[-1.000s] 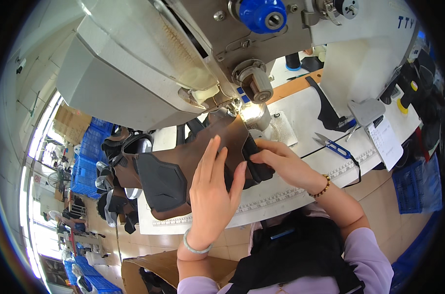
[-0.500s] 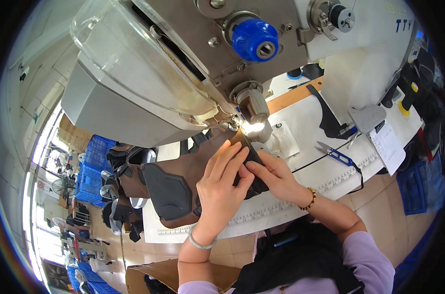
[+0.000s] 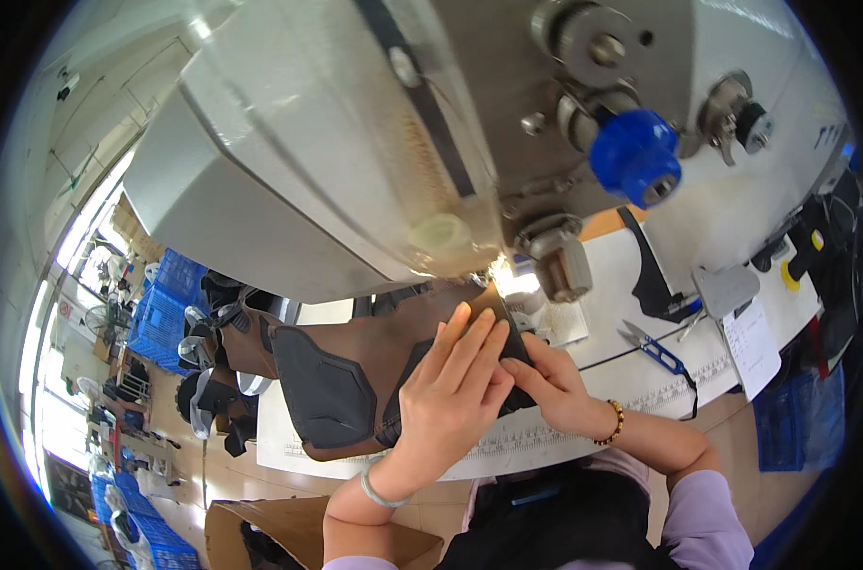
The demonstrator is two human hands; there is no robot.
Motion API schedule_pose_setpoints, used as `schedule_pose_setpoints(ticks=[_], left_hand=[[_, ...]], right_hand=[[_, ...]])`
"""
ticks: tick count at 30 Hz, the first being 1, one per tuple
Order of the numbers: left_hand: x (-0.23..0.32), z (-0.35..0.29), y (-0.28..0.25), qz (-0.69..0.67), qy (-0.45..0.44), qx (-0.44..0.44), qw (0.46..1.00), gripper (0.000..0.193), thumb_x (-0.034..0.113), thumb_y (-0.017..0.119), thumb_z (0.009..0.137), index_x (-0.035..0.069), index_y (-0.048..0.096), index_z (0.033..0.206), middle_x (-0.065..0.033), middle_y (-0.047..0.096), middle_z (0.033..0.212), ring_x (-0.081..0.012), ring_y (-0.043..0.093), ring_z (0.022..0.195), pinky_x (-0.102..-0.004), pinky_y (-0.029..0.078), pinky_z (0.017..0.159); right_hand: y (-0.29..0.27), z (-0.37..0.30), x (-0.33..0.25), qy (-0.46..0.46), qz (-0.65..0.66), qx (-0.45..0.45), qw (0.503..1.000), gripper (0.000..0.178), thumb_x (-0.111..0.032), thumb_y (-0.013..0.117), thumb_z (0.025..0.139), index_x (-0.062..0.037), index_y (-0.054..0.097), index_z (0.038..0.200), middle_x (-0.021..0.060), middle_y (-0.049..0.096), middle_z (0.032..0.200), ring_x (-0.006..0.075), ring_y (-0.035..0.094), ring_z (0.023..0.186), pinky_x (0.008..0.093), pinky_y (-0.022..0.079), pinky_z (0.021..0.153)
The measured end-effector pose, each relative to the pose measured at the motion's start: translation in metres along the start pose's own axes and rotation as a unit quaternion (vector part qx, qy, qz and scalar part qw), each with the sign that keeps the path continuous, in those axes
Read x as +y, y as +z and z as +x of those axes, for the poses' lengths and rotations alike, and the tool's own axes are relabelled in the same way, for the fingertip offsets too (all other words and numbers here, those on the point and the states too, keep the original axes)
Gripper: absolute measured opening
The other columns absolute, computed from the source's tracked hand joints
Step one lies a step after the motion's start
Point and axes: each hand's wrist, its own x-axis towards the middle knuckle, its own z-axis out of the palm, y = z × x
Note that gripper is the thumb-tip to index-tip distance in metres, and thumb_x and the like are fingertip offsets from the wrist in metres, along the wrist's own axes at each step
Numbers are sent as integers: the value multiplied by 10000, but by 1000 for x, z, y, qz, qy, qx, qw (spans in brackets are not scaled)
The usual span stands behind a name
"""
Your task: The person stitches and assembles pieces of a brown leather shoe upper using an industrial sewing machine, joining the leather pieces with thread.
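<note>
A brown boot upper (image 3: 367, 334) with a dark grey padded panel (image 3: 325, 391) lies across the white sewing machine bed. Its right end reaches toward the lit needle area of the sewing machine (image 3: 317, 161). My left hand (image 3: 455, 394) rests on the upper with its fingers stretched out, pressing it down. At the right end, my right hand (image 3: 557, 382) pinches the dark edge of the upper, thumb on top and fingers partly hidden beneath. The thumbs lie close together. The needle itself cannot be made out behind the machine head and the glare.
To the right on the white table (image 3: 607, 275) are blue-handled snips (image 3: 661, 353), a black cut piece (image 3: 648, 275) and a paper sheet (image 3: 749, 350). A printed ruler runs along the front edge. More boot uppers (image 3: 224, 399) hang at the left. A cardboard box (image 3: 327, 522) stands below.
The view has shifted, so the machine head looks larger and lower. My left fingers lie straighter on the upper. The right hand keeps its pinch on the edge.
</note>
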Motion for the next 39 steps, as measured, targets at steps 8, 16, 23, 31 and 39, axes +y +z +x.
schedule_pose_setpoints(ticks=[8,16,23,31,39], left_hand=[[-6,0,5,-15,9,11,1000,355,54,677,640,18,633,990,-85,608,1030,-275,579,1014,-374,515,821],[-10,4,5,-54,-22,13,998,330,25,659,631,28,641,961,-78,617,1016,-267,599,973,-373,521,807],[-13,6,6,-68,-21,16,997,336,14,657,621,30,642,956,-74,617,1013,-263,599,973,-361,524,800],[-19,18,6,-60,-20,24,998,237,-51,626,626,11,607,854,-93,576,899,-280,609,929,-335,525,700],[-19,17,10,-47,0,32,998,240,-52,626,622,19,604,850,-89,576,889,-279,613,922,-337,530,683]], right_hand=[[-4,3,2,7,40,-11,999,166,-125,473,914,-5,492,1027,5,527,800,44,449,724,206,398,619],[-3,5,8,19,45,-3,999,168,-157,468,923,-10,484,1003,23,522,799,58,457,732,220,403,626],[-1,7,9,2,26,1,1000,172,-167,465,927,-18,472,1012,32,513,795,73,457,711,227,401,618],[-1,13,12,14,18,11,1000,195,-184,463,932,-17,475,1030,19,510,789,60,451,695,215,394,605],[-2,13,13,-3,28,17,999,219,-185,467,932,-12,477,1066,15,506,803,55,440,701,210,383,613]])
